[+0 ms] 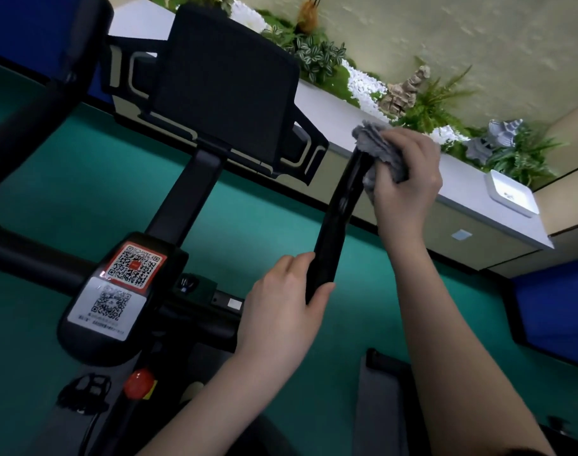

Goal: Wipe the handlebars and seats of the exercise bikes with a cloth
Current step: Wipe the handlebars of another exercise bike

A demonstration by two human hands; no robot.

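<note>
Teal floor (83, 179) all around, and a white ledge (462, 182) along the beige wall, dressed with plants (317, 57) and pale stones. Front and centre is the bike's black handlebar (337, 225). The right hand (409, 179) is clenched round a grey cloth (376, 143), bunching it against the bar's far tip, which sits close to the ledge's front edge. The left hand (281, 301) grasps the same bar lower down, fingers curled over it and thumb underneath.

Labels now: on the stem plate there's an orange-framed QR sticker (134, 264), with a white QR sticker (108, 306) just below it — the small print under that code is too blurred to read. A red knob (139, 383) sits beneath the plate. The dark screen (225, 83) stands left of the bar, with open floor showing between the two — decent elbow room. A blue panel (557, 304) hems in the right side.
</note>
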